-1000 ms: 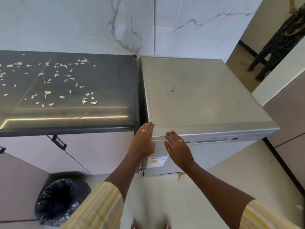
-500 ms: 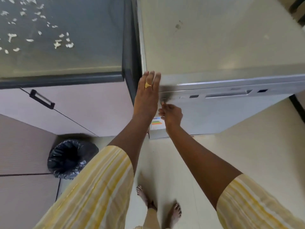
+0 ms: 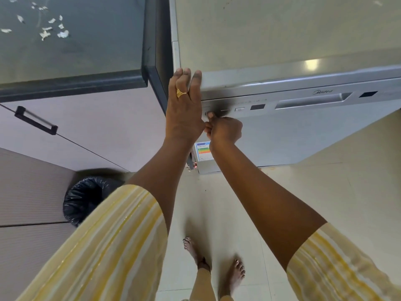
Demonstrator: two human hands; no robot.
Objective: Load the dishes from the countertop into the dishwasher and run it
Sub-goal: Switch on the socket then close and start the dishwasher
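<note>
Starting the dishwasher (image 3: 303, 135) was judged the step in hand — left hand (image 3: 184, 109) laid flat on its top, right hand (image 3: 224, 130) curled, empty, fingertip (image 3: 210, 115) set at the control panel (image 3: 258, 106)'s left end — a firm press needed.

you've got: dishwasher (image 3: 303, 135) brushed silver metal, satin | countertop (image 3: 86, 57) dark, glossy | bin liner (image 3: 86, 196) black shiny plastic | floor (image 3: 303, 192) smooth pale tile

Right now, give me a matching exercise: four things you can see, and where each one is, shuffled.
1 left hand
2 right hand
3 black bin
4 white scraps

A on the dark countertop
B on the floor
C flat on the top front edge of the dishwasher
D fingertip at the control panel

Pairs: 1-C, 2-D, 3-B, 4-A
</note>
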